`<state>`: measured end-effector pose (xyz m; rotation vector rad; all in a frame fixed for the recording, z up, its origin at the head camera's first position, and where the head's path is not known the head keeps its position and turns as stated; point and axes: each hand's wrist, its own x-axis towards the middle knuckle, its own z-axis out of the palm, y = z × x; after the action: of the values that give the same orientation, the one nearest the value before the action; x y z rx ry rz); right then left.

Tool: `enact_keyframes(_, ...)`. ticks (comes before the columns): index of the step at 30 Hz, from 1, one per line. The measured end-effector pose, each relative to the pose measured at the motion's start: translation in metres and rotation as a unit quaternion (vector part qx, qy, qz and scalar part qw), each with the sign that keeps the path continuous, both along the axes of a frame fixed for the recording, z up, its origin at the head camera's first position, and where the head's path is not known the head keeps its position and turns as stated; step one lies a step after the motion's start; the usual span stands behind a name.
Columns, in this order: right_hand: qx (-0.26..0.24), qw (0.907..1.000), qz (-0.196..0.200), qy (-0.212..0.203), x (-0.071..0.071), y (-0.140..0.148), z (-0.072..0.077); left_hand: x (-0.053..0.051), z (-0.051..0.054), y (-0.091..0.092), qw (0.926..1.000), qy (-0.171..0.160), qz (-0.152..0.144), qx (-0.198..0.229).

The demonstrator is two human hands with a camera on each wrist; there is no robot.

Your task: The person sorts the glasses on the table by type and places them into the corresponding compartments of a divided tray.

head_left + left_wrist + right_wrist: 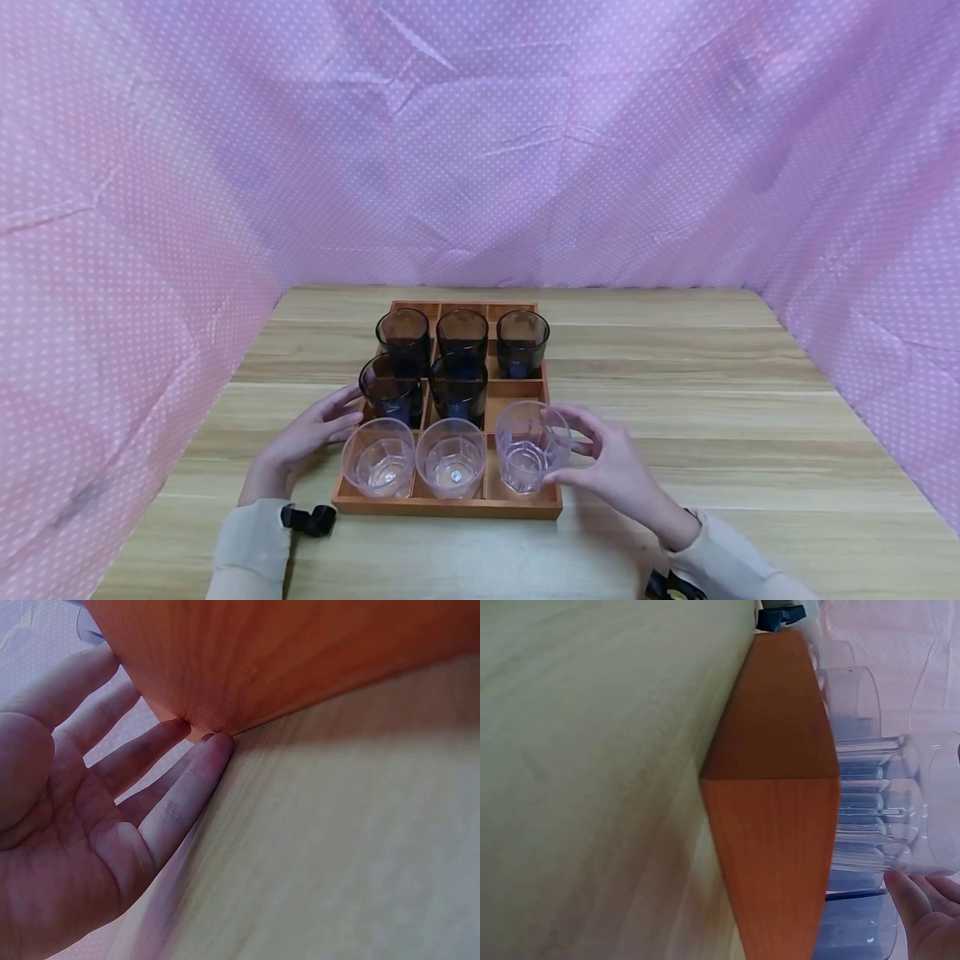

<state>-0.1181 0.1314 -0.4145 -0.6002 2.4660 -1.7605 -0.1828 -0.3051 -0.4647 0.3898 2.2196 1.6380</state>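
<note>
My right hand (611, 467) grips a clear plastic cup (528, 446) by its right side, thumb in front, over the front right compartment of a wooden divided tray (450, 507). In the right wrist view this cup (937, 806) stands upright and rises above the tray wall; its base is hidden there. My left hand (318, 433) lies along the tray's left side with fingers extended. In the left wrist view, its fingertips (217, 750) touch the tray's outer wall (247, 660) near the bottom. Two more clear cups, one left (378, 458) and one middle (452, 458), occupy the front row.
Behind the clear cups, dark tinted cups stand in the tray: two in the middle row, including one at left (390, 392), and three farther back, including one at right (522, 342). A wood-grain table (712, 400) surrounds the tray. Pink dotted cloth (480, 167) encloses it.
</note>
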Motion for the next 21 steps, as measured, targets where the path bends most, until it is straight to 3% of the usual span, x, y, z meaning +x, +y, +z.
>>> enact_keyframes(10, 0.012, 0.9988, -0.014, -0.045, 0.005, -0.001, -0.009, 0.002, -0.001, 0.0, 1.0, -0.001, 0.005, 0.001)
enact_keyframes(21, 0.065, 0.9979, -0.002, -0.003, 0.005, -0.002, -0.021, 0.005, -0.001, 0.003, 0.9999, -0.011, 0.01, 0.008)
